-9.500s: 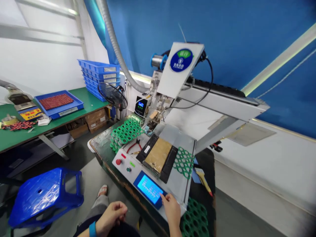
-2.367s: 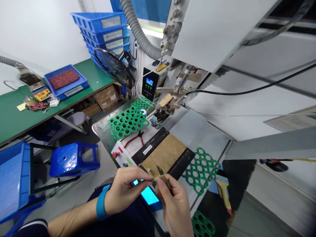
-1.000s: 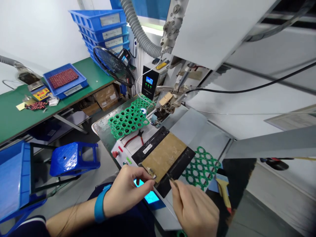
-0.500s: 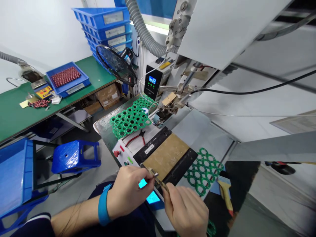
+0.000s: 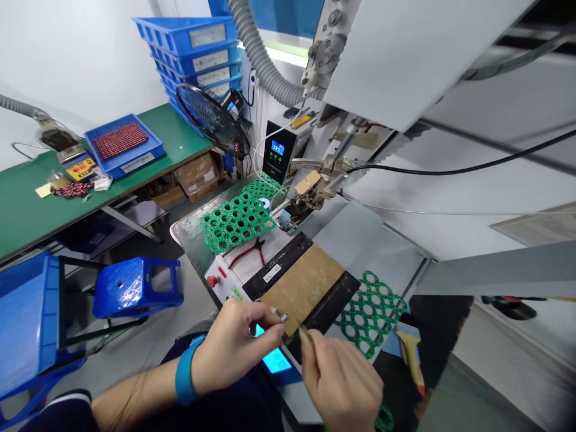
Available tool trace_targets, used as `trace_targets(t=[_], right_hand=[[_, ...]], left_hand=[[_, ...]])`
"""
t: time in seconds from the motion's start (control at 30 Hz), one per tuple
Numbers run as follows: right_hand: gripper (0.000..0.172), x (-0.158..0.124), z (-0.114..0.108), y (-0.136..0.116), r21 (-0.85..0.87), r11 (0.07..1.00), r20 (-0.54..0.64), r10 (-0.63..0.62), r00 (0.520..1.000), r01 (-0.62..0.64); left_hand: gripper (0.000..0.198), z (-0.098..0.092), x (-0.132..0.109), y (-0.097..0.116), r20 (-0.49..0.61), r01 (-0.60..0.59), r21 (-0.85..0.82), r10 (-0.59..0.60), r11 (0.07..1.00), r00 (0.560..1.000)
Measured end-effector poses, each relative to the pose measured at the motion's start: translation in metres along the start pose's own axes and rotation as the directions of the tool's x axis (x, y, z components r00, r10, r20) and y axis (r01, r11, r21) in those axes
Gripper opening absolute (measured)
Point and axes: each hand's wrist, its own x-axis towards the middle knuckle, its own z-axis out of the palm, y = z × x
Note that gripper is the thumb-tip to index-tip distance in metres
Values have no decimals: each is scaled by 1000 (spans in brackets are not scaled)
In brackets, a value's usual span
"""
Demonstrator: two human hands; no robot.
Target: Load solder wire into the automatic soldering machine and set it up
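Observation:
Pinched between thumb and index finger, a small metallic piece (image 5: 281, 315) is in my left hand (image 5: 240, 345), over the near edge of the tan plate (image 5: 306, 285). My right hand (image 5: 339, 378) is closed around a thin brownish tool (image 5: 305, 333), whose tip points toward the left hand. A small gap separates the tool from the piece. The plate sits in a black fixture (image 5: 330, 304). Below the left hand a lit screen (image 5: 275, 360) is partly covered. Fine details of the held piece are too small to tell.
Green ring-patterned sheets (image 5: 236, 219) lie behind red-handled cutters (image 5: 247, 253); another green sheet (image 5: 371, 312) is right of the fixture, near a brush (image 5: 410, 351). A machine head (image 5: 310, 195) hangs beyond the plate. A red button (image 5: 212, 281) is at the left.
My right hand has shifted slightly right, drawing the tool away from the piece in my left hand. The left thumb and fingers have changed pose slightly.

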Motion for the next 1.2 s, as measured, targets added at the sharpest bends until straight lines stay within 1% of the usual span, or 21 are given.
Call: trace_targets(t=[0.03,0.1,0.17,0.23,0.3,0.33,0.43,0.5,0.6,0.73,0.83,0.93,1.03,1.07,1.13,1.2], right_hand=[[5,0,0,1,-15,1000,-10,27,1000,-27],[5,0,-1,2,13,998,-19,54,998,-54],[8,1,0,2,75,997,-1,21,1000,-21],[9,2,0,2,55,998,6,12,1000,-12],[7,2,0,3,0,998,-19,61,998,-61],[6,3,0,3,5,998,-25,71,997,-70],[9,3,1,1,117,993,-7,17,1000,-16],[11,2,3,-1,133,991,-1,-6,1000,6],[11,1,5,-2,104,994,-17,29,999,-27],[13,1,4,-6,152,987,-20,59,998,-55],[13,1,1,-8,176,984,-25,32,999,-27],[12,2,-1,-5,82,996,-35,35,999,-32],[9,3,1,-1,3,994,-65,106,992,-106],[9,4,1,0,15,993,-71,114,991,-114],[10,4,3,-1,76,994,-68,83,994,-77],[12,5,3,-2,89,994,-45,63,997,-59]], left_hand=[[18,0,0,-1,13,29,-42,-28,999,1000],[19,-1,1,-1,57,90,-142,-83,986,995],[21,-2,2,-1,102,131,-239,-109,962,989],[23,-3,3,-1,135,146,-322,-107,935,985],[25,-2,3,-2,146,155,-384,-106,910,984],[26,-2,2,-3,161,167,-421,-108,891,981],[29,1,2,-4,209,191,-518,-92,834,973],[31,3,3,-5,203,183,-548,-83,816,976],[30,6,5,-4,172,187,-588,-104,787,980],[32,9,5,-1,172,197,-637,-111,745,979],[34,10,4,0,175,212,-645,-129,734,976],[36,10,3,-1,175,229,-655,-150,720,973],[36,11,3,-2,177,234,-657,-155,716,972],[36,11,3,-2,181,234,-659,-151,715,972],[35,11,3,-3,182,233,-672,-149,703,972],[34,12,3,-3,173,232,-684,-155,691,973]])
